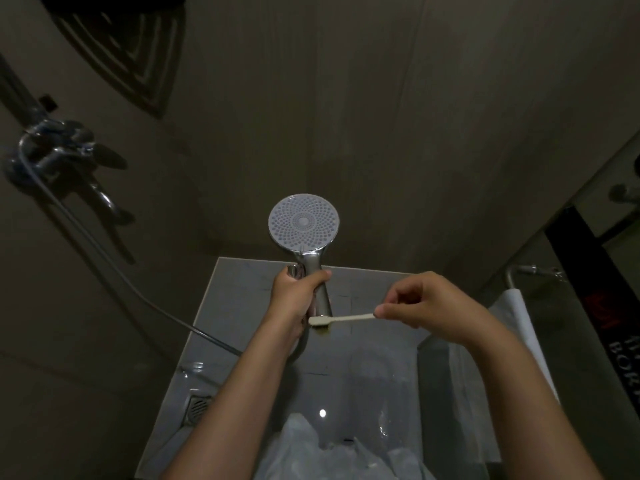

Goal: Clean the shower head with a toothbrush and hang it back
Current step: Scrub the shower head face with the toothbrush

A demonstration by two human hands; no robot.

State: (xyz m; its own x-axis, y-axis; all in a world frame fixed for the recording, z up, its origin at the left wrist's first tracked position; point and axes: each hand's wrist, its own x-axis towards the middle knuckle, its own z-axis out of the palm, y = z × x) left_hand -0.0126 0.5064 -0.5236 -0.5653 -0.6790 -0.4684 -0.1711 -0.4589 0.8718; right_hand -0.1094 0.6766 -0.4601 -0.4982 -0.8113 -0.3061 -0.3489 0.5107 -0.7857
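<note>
A chrome shower head (303,221) with a round white spray face points up toward me at the centre of the view. My left hand (294,299) grips its chrome handle just below the face. My right hand (422,303) pinches the end of a cream toothbrush (341,319) that lies level, its bristle head against the lower handle beside my left wrist. The grey hose (104,261) runs from under my left hand out to the left, up to the wall fitting.
A chrome mixer tap (59,150) with a lever sits on the left wall. A floor drain (198,408) lies in the wet grey floor below. A white towel (519,323) hangs on a rail at the right, next to a glass door edge.
</note>
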